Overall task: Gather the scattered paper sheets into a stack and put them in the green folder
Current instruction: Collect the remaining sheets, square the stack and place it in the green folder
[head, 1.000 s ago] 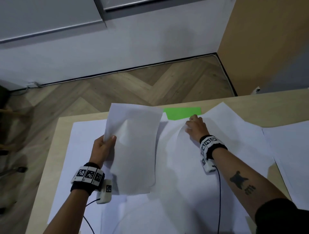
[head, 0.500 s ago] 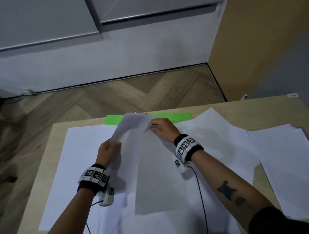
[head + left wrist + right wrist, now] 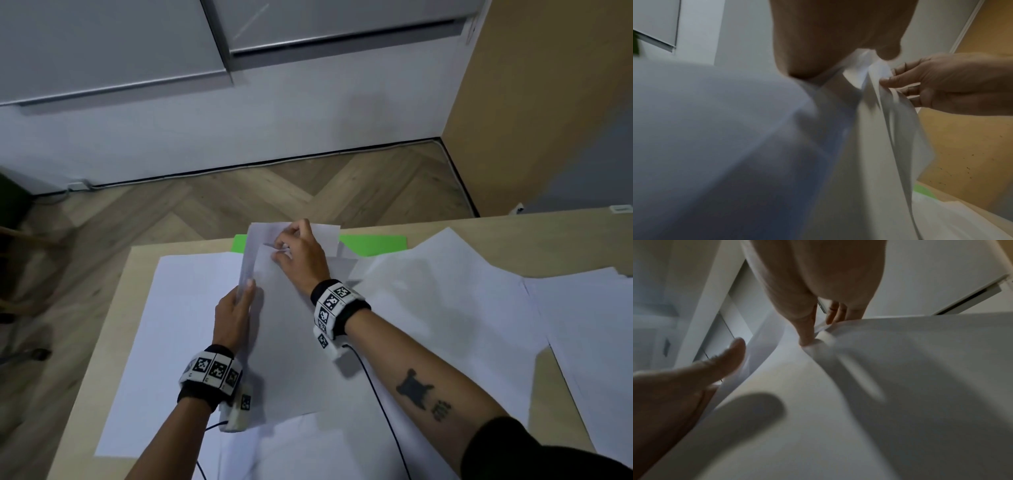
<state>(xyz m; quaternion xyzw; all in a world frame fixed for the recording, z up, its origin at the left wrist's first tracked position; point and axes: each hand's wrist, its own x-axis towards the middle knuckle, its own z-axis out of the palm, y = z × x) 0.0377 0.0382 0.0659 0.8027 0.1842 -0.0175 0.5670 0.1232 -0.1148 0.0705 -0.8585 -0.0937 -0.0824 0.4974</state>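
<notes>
I hold white paper sheets (image 3: 291,342) lifted above the table. My left hand (image 3: 236,305) grips their left edge, thumb on top. My right hand (image 3: 298,253) pinches the far top corner of a sheet against them. In the left wrist view the held sheets (image 3: 890,129) hang edge-on, with the right hand (image 3: 941,87) pinching their top. The right wrist view shows the sheet (image 3: 879,402) below my right hand (image 3: 813,331) and the left thumb (image 3: 725,356) at its edge. The green folder (image 3: 373,244) lies flat at the table's far edge, mostly covered by paper.
Several more white sheets (image 3: 445,291) lie spread over the wooden table (image 3: 513,240), some overlapping, with a pile (image 3: 589,325) at the right. The table's left edge and far edge drop to a herringbone wood floor (image 3: 239,198). Wrist cables (image 3: 376,394) trail across the paper.
My right hand carried a sheet from the table's right-centre over to the sheets in my left hand. Both hands have come together and moved toward the far edge, over the green folder.
</notes>
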